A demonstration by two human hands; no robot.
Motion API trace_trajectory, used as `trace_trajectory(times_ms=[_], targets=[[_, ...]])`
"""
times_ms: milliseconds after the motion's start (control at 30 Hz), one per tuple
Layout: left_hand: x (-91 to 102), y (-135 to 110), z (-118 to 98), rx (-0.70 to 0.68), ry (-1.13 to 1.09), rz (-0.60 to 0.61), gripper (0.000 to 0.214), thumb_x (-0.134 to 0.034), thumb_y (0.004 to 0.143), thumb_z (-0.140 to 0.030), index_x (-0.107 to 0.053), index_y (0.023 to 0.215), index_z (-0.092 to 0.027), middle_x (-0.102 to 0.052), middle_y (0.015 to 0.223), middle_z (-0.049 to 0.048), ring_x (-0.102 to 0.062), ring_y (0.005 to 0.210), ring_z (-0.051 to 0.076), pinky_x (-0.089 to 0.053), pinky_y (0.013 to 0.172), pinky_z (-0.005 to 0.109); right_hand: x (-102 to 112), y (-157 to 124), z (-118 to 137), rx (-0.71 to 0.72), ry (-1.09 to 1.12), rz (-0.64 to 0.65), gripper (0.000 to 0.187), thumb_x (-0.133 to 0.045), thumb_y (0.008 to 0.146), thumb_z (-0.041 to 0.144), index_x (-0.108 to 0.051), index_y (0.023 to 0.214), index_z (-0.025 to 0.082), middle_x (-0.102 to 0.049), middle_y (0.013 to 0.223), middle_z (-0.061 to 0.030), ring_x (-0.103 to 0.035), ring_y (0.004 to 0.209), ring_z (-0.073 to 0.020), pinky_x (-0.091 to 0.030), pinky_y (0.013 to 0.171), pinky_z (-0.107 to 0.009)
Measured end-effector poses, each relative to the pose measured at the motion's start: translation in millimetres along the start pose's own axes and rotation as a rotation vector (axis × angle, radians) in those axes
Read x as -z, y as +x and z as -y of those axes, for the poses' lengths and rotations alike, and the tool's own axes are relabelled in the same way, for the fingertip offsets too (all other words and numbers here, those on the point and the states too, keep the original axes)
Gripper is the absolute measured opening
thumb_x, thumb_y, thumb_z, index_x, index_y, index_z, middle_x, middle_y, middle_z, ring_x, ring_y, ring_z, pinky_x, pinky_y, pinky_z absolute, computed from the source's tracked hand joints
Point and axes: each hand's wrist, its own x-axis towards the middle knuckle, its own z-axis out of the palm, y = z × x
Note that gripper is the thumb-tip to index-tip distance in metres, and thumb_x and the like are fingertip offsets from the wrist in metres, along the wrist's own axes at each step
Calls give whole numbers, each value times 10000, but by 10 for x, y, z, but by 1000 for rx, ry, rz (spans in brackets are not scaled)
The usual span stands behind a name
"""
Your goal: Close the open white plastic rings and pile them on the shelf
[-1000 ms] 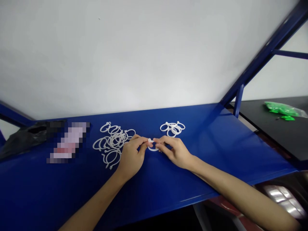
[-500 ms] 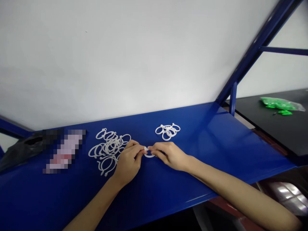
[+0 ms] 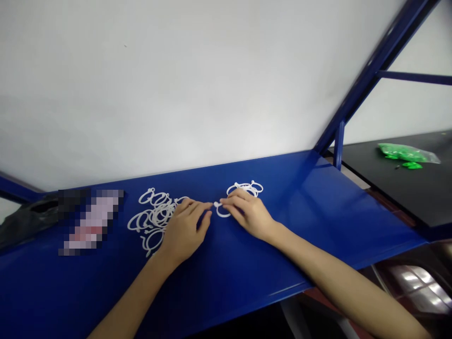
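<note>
A white plastic ring (image 3: 221, 213) lies low over the blue shelf (image 3: 310, 207), pinched in the fingertips of my right hand (image 3: 247, 215). My left hand (image 3: 182, 230) rests to its left with the fingers stretched out; its index fingertip reaches the ring's clasp end. Left of that hand lies a loose pile of white rings (image 3: 151, 214), partly under it. A smaller pile of white rings (image 3: 251, 187) sits just behind my right hand, which hides part of it.
A pixelated pink-and-black object (image 3: 90, 219) and a black bag (image 3: 21, 226) lie at the shelf's left. A blue frame post (image 3: 339, 143) rises at the right; beyond it a black table (image 3: 416, 193) carries a green bag (image 3: 406, 152). A white wall stands behind.
Both hands moved away from me, toward the smaller pile, with the ring. My left hand's fingers went from a pinch on the ring to stretched out flat.
</note>
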Motion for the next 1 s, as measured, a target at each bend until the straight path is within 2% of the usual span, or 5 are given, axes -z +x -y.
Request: trace_trajectory(times_ms=[133, 433, 600, 833, 1000], targets=[[-2, -19, 228, 94, 294, 94, 306, -536, 908, -295, -689, 1149, -181, -699, 1115, 128, -575, 1086, 343, -464, 938, 506, 103, 61, -195, -192, -223, -145, 210, -525, 1009, 267, -712, 1089, 215, -649, 993, -72, -642, 847, -183, -554, 775, -328], [0, -45, 293, 175, 400, 143, 321, -475, 937, -273, -681, 1163, -175, -705, 1079, 132, -575, 1068, 339, -440, 898, 485, 162, 90, -404, -310, -444, -117, 248, -559, 974, 246, -670, 1179, 161, -667, 952, -91, -576, 940, -270, -517, 881, -424], [17, -30, 283, 182, 331, 139, 286, -464, 951, -217, -679, 1136, -182, -749, 993, 94, -589, 1044, 325, -416, 904, 487, 170, 75, -263, -207, -402, -143, 245, -537, 991, 245, -662, 1182, 155, -662, 944, -90, -562, 923, -263, -512, 870, -420], [55, 11, 101, 101, -30, -117, 108, -547, 932, -207, -608, 1021, -210, -701, 913, 32, -612, 935, 231, -461, 874, 405, 85, 32, 6, -59, -219, -35, 234, -521, 1006, 248, -642, 1195, 183, -673, 984, -92, -596, 925, -239, -514, 871, -422], [80, -5, -50, -69, -208, -126, 90, -541, 948, -155, -521, 893, -224, -660, 880, -3, -593, 890, 169, -485, 820, 310, -42, -5, 121, -167, 169, 110, 304, -554, 994, 285, -572, 1286, 201, -677, 962, -43, -640, 838, -169, -537, 788, -329]])
